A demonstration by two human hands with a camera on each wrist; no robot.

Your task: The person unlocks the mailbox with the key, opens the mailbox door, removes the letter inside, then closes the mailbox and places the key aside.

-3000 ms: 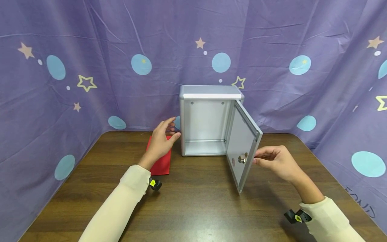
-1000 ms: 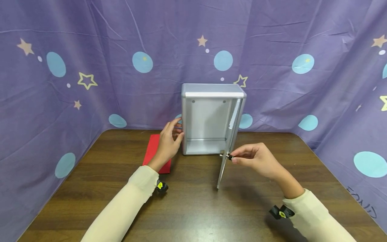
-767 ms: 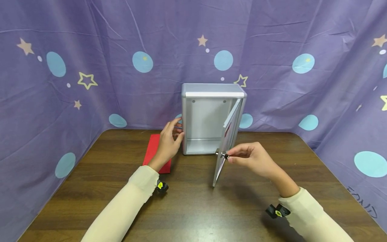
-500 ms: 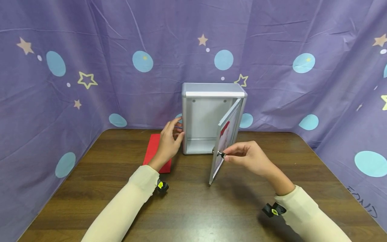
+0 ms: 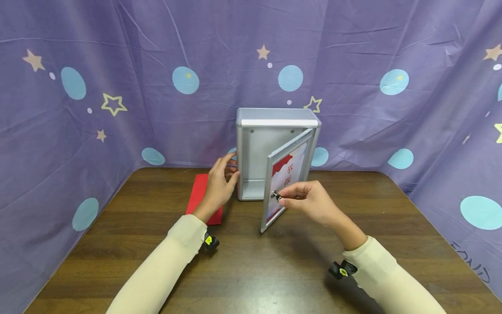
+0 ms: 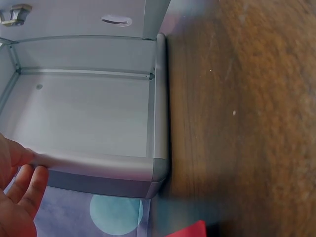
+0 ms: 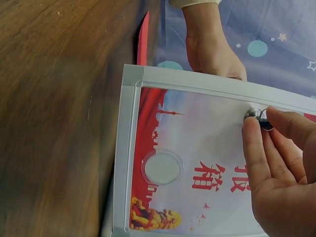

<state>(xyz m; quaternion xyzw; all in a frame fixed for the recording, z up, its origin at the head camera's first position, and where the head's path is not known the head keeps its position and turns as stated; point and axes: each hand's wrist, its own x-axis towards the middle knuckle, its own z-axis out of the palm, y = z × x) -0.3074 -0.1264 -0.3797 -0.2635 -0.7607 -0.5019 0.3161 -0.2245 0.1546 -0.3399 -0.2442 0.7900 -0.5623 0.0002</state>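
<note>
A silver metal box (image 5: pixel 279 115) stands upright on the table. Its hinged door (image 5: pixel 288 174) is partly open, swung out from the right side. The door's face carries a red and white print with red characters. My right hand (image 5: pixel 313 203) pinches a black-headed key (image 7: pixel 265 123) in the door's lock between thumb and fingers. My left hand (image 5: pixel 219 187) rests against the box's left side, its thumb near the front edge and fingers loosely bent. In the left wrist view those fingers (image 6: pixel 35 190) touch the rim. The box's interior (image 6: pixel 84 113) shows bare walls.
A flat red rectangular piece (image 5: pixel 198 189) lies on the wooden table (image 5: pixel 243 270) to the left of the box, partly behind my left arm. A purple curtain (image 5: pixel 129 65) with stars and dots hangs behind and along both sides.
The door has swung leftward, toward the box, and its printed face has come into view. My right hand moved left from the door's edge to the key. The left hand reached the box's side.
</note>
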